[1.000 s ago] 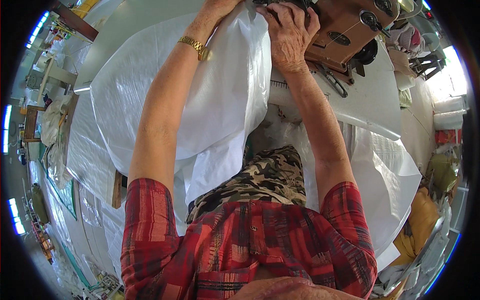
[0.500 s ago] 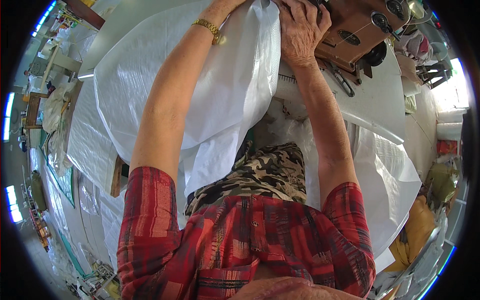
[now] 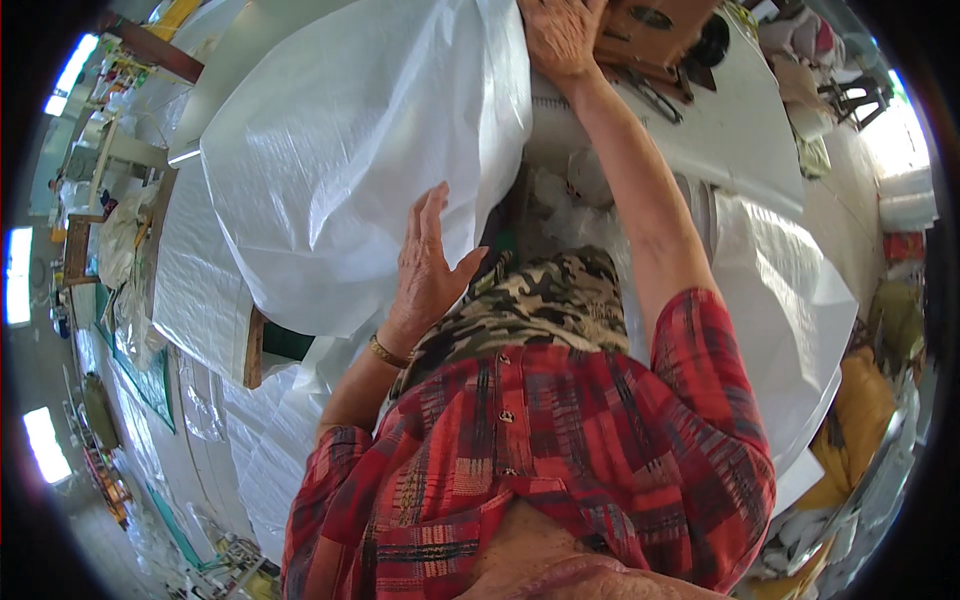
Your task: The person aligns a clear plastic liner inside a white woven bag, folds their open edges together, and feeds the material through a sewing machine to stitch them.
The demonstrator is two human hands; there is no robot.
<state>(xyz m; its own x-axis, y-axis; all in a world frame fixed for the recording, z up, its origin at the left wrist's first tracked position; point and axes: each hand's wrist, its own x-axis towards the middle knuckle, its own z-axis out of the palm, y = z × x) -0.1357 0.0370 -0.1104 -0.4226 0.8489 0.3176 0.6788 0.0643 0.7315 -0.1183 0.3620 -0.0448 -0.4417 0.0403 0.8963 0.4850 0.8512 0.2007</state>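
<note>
A large white woven plastic sheet [image 3: 330, 150] spreads over the table in front of me, its folded edge running up toward the top of the view. My left hand [image 3: 425, 270] is open over the sheet's near part, close to my lap, fingers raised and thumb apart, with nothing in it. At the top, my right hand [image 3: 563, 38] lies along the sheet's right edge, beside a brown sewing machine [image 3: 650, 40]. Its fingertips are cut off by the frame, so I cannot see whether they grip the sheet.
A pair of dark scissors [image 3: 655, 98] lies by the machine on the pale tabletop [image 3: 720, 130]. More white sheeting [image 3: 770, 290] hangs at the right. A wooden table edge [image 3: 254, 350] shows on the left. A yellow-brown bag [image 3: 855, 400] sits at the right.
My left hand has let go of the sheet near the machine and come back toward my body. My right hand has stayed at the sheet's edge, now higher in the view.
</note>
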